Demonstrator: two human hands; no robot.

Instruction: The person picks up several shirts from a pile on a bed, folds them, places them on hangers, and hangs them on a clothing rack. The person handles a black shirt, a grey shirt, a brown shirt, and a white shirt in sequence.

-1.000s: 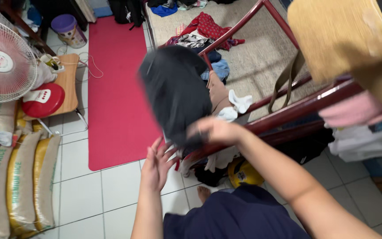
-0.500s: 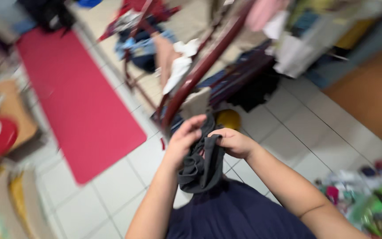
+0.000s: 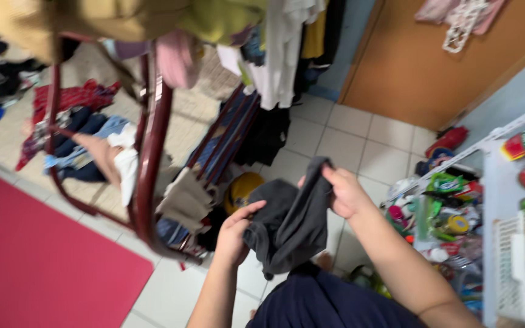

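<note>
Since half a second ago my head has turned to the right: the red mat [image 3: 37,267] has slid to the lower left corner, and the orange door [image 3: 432,67] and a white shelf [image 3: 505,243] have come into view. The dark grey cloth [image 3: 293,222] was bunched between my hands before; now it is spread wider and lifted a little higher.

Closest to me is my dark blue clothing [image 3: 323,304] at the bottom edge. Just above it, my left hand [image 3: 235,234] has its fingers closed on the lower left edge of the cloth. My right hand [image 3: 341,191] is higher, and its fingers pinch the upper corner of the cloth, so the cloth hangs in the air between both hands, over the white tiled floor [image 3: 360,146].

To my right, the white shelf holds many small colourful packets and bottles, a bit blurred. Behind the cloth there is a yellow round thing [image 3: 241,188] on the floor, partly hidden. To the left stands a dark red metal frame [image 3: 150,152] with clothes lying over and under it. Farther back, more garments hang [image 3: 281,48] from above, and the orange door is behind them on the right.
</note>
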